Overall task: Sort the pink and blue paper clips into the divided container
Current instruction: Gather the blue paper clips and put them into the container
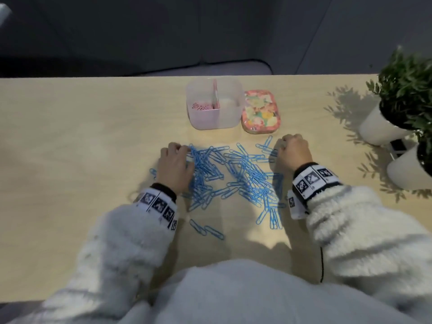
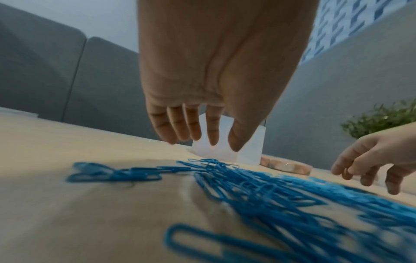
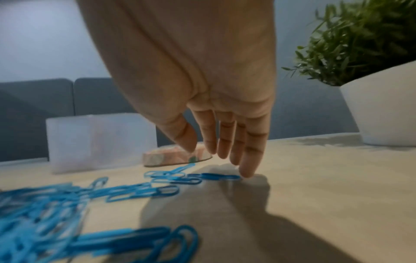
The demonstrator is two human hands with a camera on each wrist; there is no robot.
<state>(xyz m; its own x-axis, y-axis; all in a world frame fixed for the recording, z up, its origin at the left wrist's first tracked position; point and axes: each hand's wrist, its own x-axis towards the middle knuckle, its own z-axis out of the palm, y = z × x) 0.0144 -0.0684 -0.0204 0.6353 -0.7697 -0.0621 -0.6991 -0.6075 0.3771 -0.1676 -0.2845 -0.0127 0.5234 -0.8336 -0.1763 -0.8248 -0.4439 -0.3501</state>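
A loose heap of blue paper clips is spread over the middle of the wooden table. Behind it stands the translucent divided container. Pink clips lie in its left compartment; the right one looks bare. My left hand is at the heap's left edge, fingers straight and pointing down, holding nothing. My right hand is at the right edge, fingers straight. Its little finger touches the table beside a blue clip.
A flowered tin sits right of the container. Two potted plants in white pots stand at the far right. Stray blue clips lie nearer me, and one left of my left hand.
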